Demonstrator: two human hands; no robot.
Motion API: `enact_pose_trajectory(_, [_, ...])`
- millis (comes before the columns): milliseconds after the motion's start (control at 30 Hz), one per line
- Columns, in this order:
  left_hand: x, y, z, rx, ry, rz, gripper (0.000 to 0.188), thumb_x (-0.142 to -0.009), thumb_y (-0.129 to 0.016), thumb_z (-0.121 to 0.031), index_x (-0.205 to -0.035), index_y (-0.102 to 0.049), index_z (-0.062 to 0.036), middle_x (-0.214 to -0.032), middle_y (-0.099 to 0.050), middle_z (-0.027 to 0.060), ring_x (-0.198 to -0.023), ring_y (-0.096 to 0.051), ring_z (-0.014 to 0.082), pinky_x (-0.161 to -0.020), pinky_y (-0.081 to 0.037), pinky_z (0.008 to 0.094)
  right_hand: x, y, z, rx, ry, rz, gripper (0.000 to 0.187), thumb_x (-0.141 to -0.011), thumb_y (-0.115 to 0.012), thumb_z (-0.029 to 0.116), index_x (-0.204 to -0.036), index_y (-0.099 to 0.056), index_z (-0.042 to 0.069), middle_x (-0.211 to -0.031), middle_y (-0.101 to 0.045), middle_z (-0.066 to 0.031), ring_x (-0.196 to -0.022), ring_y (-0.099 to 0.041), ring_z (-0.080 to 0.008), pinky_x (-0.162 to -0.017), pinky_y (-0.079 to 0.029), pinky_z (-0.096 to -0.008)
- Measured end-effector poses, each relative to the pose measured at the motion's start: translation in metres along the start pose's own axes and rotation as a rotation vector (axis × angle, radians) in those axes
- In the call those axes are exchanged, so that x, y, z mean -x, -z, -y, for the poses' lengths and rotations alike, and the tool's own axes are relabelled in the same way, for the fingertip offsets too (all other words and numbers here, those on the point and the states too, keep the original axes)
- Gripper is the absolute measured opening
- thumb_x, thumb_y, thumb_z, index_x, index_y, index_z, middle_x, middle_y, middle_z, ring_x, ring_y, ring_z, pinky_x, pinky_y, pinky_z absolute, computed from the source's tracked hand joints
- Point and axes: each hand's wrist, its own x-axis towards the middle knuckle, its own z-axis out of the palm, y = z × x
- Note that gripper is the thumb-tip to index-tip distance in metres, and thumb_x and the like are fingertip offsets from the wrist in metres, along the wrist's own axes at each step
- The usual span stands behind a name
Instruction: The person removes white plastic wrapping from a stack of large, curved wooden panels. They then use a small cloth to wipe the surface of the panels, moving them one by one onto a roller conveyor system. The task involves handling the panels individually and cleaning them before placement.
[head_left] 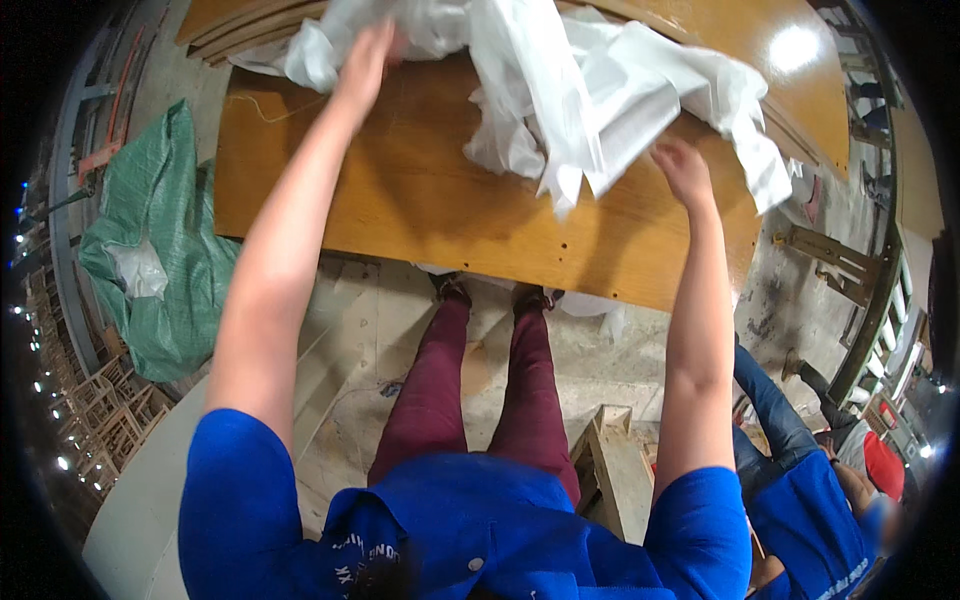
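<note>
A crumpled white plastic sheet (540, 90) lies across the far part of a brown wooden panel (400, 215), several folds hanging toward me. My left hand (368, 62) reaches over the panel to the sheet's left part; motion smears its fingers, so its grip cannot be made out. Beside the sheet's loose right edge is my right hand (686, 172), its fingers loosely bent and apart, with nothing visible between them. Small dark holes run along the panel's near edge.
More wooden panels (820, 100) are stacked at the far side. A green woven sack (165, 250) slumps at the left. Near my right leg stands a wooden trestle (615, 470). A person in blue (810, 520) is close by at the lower right, another in a red cap behind.
</note>
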Motion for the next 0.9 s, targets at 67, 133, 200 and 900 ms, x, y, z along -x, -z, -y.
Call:
enact_pose_trajectory(67, [0.051,0.025,0.063,-0.105,0.084,0.079,0.051,-0.090,-0.039,-0.048,-0.102,-0.059,-0.0033,-0.099,-0.061,0.0093,-0.093,-0.054,0.0210,-0.084,-0.040,0.0305,0.036,-0.001,-0.052,-0.183,-0.007,-0.287,0.035,-0.080,-0.060,0.030,-0.104,-0.061,0.004,-0.098,-0.064,-0.0125,-0.090,-0.061,-0.0231,-0.080,-0.045,-0.0323])
enact_pose_trajectory(133, [0.085,0.070,0.104,-0.637,0.064,-0.056,0.039,-0.085,-0.050,-0.040,-0.102,-0.060,-0.0063,-0.103,-0.060,0.0132,-0.100,-0.051,0.0292,-0.087,-0.039,0.0355,0.078,0.002,-0.093,0.164,-0.312,-0.449,0.042,-0.081,-0.059,0.030,-0.110,-0.057,0.000,-0.108,-0.060,-0.0161,-0.101,-0.056,-0.0252,-0.088,-0.041,-0.0322])
enact_pose_trajectory(200, [0.097,0.131,0.152,-0.953,0.052,-0.400,0.033,-0.081,-0.056,-0.031,-0.105,-0.058,-0.0085,-0.114,-0.053,0.0096,-0.107,-0.045,0.0313,-0.091,-0.036,0.0402,0.122,0.014,-0.173,0.403,-0.544,-0.608,0.047,-0.077,-0.063,0.035,-0.108,-0.058,0.000,-0.103,-0.061,-0.0170,-0.093,-0.060,-0.0267,-0.080,-0.047,-0.0371])
enact_pose_trajectory(900, [0.090,0.334,0.228,-0.984,0.737,-0.559,0.071,-0.086,-0.026,-0.056,-0.123,-0.041,0.0028,-0.124,-0.045,0.0242,-0.116,-0.041,0.0374,-0.098,-0.031,0.0424,0.218,-0.053,-0.216,-0.712,-0.940,-0.662,0.051,-0.085,-0.043,0.040,-0.117,-0.048,0.000,-0.113,-0.052,-0.0146,-0.101,-0.052,-0.0276,-0.085,-0.041,-0.0392])
